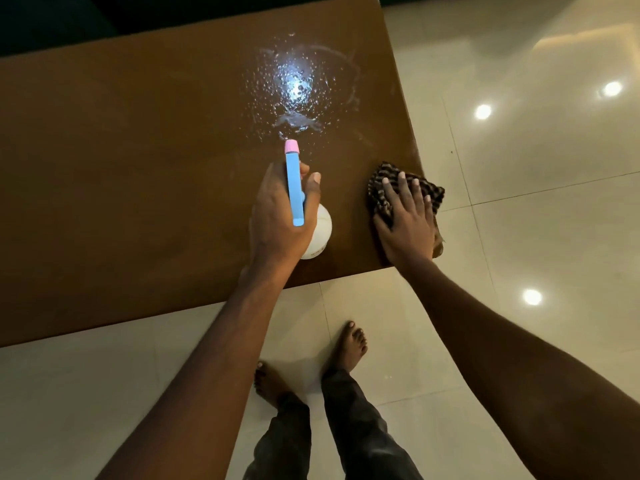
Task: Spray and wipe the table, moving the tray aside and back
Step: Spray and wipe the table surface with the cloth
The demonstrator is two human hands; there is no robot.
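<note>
My left hand (277, 209) grips a white spray bottle (320, 233) with a blue head and pink nozzle (292, 147), held above the brown table (121, 168) and pointing away from me. Beyond the nozzle, a patch of spray droplets (298, 88) glistens on the wood. My right hand (408, 223) lies flat with fingers spread on a dark checked cloth (381, 195), pressing it onto the table's near right corner. No tray is in view.
Glossy pale floor tiles (519, 168) surround the table on the right and near sides, reflecting ceiling lights. My bare feet (349, 348) stand close to the table's near edge. A dark area lies beyond the far edge.
</note>
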